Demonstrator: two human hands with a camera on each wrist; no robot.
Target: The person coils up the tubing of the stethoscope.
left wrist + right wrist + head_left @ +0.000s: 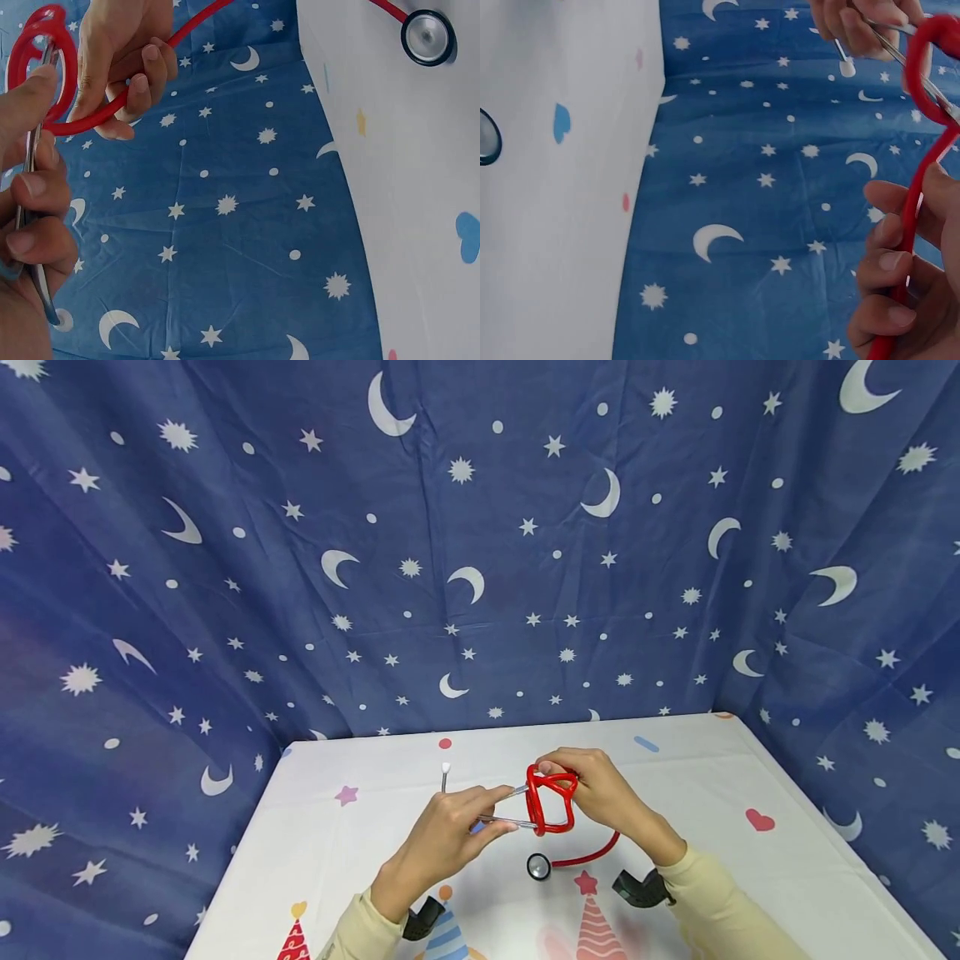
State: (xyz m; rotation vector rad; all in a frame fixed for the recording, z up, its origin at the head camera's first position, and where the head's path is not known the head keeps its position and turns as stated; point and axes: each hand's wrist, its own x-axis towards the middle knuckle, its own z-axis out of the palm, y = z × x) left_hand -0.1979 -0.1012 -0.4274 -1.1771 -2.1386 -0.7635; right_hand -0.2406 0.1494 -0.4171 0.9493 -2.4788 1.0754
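Observation:
A stethoscope with red tubing is held up between both hands over the table. My left hand grips its metal ear tubes, and one white eartip sticks out beyond the fingers. The red tubing is wound in loops around the ear tubes. At the right of the loops my right hand pinches the tubing, which runs through its curled fingers. From there the loose end hangs down to the round chest piece, silver with a dark rim.
A white tablecloth printed with party hats, stars and hearts covers the table. Behind and beside it hangs a blue curtain with moons and stars. A dark wrist mount sits by the right sleeve, another by the left.

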